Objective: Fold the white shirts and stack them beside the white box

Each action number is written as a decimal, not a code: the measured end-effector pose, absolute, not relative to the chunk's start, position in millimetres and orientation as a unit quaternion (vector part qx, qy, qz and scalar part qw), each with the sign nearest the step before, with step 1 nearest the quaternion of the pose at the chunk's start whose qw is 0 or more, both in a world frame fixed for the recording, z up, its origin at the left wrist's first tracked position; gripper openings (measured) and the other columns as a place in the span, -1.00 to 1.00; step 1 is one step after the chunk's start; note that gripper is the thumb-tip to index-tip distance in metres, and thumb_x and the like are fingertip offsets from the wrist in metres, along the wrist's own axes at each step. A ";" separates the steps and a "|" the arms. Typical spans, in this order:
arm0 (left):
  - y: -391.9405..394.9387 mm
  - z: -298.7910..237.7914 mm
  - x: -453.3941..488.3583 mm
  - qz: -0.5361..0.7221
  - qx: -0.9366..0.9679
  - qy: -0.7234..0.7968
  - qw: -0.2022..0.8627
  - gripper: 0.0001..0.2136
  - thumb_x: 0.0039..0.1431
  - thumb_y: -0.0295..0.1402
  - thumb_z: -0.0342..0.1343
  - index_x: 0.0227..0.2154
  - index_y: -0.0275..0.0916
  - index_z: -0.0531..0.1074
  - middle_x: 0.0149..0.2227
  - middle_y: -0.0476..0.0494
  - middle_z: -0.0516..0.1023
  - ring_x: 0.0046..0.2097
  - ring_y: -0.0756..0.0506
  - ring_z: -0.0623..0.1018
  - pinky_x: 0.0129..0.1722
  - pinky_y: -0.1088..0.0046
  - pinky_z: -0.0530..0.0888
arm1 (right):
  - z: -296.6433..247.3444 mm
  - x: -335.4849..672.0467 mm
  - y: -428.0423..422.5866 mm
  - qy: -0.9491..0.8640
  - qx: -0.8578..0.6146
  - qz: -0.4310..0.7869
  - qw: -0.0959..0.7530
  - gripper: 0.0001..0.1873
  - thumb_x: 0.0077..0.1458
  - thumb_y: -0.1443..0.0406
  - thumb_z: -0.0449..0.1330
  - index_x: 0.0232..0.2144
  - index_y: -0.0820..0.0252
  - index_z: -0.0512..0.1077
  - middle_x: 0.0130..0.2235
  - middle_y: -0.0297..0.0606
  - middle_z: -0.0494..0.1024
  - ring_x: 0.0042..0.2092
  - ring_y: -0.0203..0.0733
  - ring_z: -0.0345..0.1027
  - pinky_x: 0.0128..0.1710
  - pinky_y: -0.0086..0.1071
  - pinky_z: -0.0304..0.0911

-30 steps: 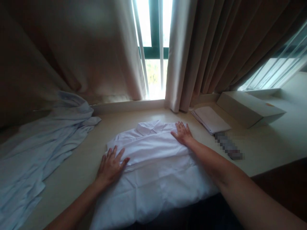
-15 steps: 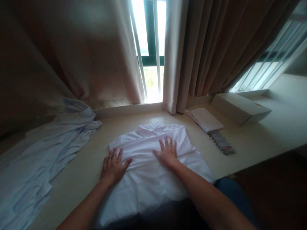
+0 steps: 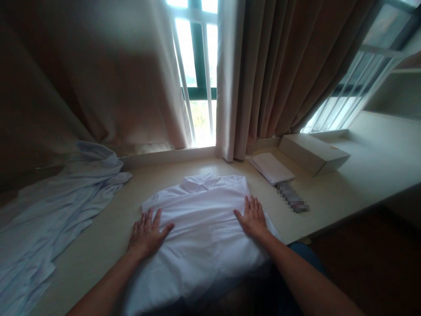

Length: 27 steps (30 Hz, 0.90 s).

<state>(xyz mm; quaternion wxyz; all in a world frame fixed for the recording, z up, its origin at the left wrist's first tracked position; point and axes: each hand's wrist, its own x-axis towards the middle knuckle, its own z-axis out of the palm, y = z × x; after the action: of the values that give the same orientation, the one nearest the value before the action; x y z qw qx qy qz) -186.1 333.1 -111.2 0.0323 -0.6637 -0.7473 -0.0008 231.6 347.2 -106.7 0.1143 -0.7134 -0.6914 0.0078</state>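
Observation:
A white collared shirt (image 3: 200, 219) lies partly folded on the pale desk (image 3: 329, 197), collar toward the window, its lower part hanging over the near edge. My left hand (image 3: 146, 235) rests flat on the shirt's left edge, fingers spread, holding nothing. My right hand (image 3: 252, 217) lies flat on the shirt's right side, fingers stretched out, also holding nothing.
A crumpled light blue garment (image 3: 55, 206) covers the desk's left part. At the back right lie a folded white stack (image 3: 271, 167), a flat white box (image 3: 312, 153) and a small blurred object (image 3: 292, 197). Brown curtains (image 3: 279, 66) hang before the window (image 3: 197, 66).
My right hand slid from near the collar down to the shirt's middle, then out to its right side. My left hand stayed on the left edge. The view tilted up a little.

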 end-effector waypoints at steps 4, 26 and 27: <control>334.9 -105.0 -185.2 -0.004 -0.665 -0.746 0.040 -0.12 0.07 0.24 -0.26 0.31 -0.31 -0.03 0.37 -0.36 -0.08 0.36 -0.37 -0.08 0.25 -0.02 -0.06 | -101.8 227.2 345.3 -0.685 -0.716 -0.010 0.138 -0.08 0.20 -0.18 -0.20 0.33 0.40 -0.08 0.36 0.03 -0.14 0.37 0.09 -0.41 0.30 -0.07 -0.48; 353.6 -87.8 -229.3 -0.087 -0.618 -0.781 0.004 -0.37 0.24 0.01 -0.27 0.25 -0.29 0.14 0.30 -0.38 0.13 0.31 -0.32 0.13 0.20 0.00 0.12 | -101.5 225.8 344.8 -0.718 -0.676 -0.023 0.166 -0.34 0.28 -0.02 -0.13 0.26 0.25 0.15 0.33 -0.03 0.05 0.35 0.02 -0.26 0.28 -0.02 -0.43; 354.4 -83.6 -240.7 -0.113 -0.579 -0.807 -0.020 -0.34 0.22 0.03 -0.22 0.22 -0.38 0.19 0.24 -0.47 0.22 0.25 -0.34 0.23 0.15 0.03 0.21 | -101.0 225.7 344.4 -0.717 -0.675 -0.029 0.170 -0.34 0.28 -0.02 -0.12 0.26 0.26 0.15 0.33 -0.02 0.04 0.35 0.02 -0.26 0.28 -0.01 -0.43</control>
<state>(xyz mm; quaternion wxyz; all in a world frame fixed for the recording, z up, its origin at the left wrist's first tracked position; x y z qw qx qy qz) -240.7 354.4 -83.6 -0.0199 -0.5794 -0.8070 -0.1128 225.7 344.4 -101.0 0.1703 -0.6751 -0.7172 -0.0286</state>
